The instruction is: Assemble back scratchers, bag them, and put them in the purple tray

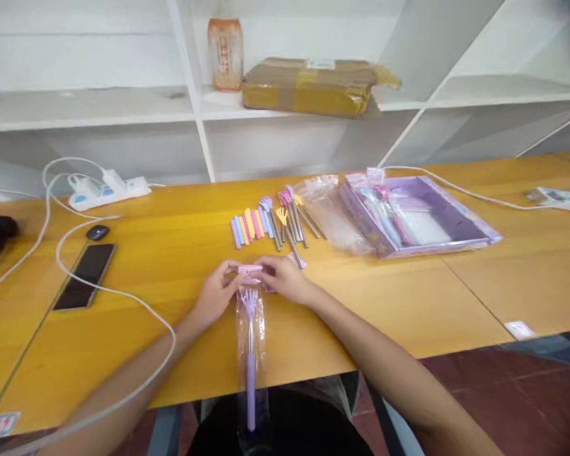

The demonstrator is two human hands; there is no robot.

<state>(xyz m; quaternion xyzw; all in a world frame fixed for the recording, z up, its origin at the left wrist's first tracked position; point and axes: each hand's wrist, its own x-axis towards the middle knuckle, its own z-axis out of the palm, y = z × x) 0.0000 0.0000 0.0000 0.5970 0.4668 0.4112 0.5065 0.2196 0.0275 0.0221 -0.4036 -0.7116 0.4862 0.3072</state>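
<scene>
A purple back scratcher [251, 386] with a hand-shaped head and metal stem lies inside a long clear plastic bag [259, 329]. Its lower end reaches past the table's front edge. My left hand [217, 289] pinches the left end of the pink header card [249, 271] at the top of the bag. On the card's right end, the fingers of my right hand [285, 278] are closed too. Just beyond my hands lie several coloured handles [249, 226] in a row. Beside them are loose scratcher stems [292, 218] with hand-shaped heads.
To the right, a purple open box [456, 244] holds bagged scratchers [393, 218], with clear bags [332, 212] beside it. A phone [86, 277], mouse [97, 232] and power strip [109, 193] are on the left. A white cable [137, 301] crosses there. A taped carton [308, 87] sits on the shelf.
</scene>
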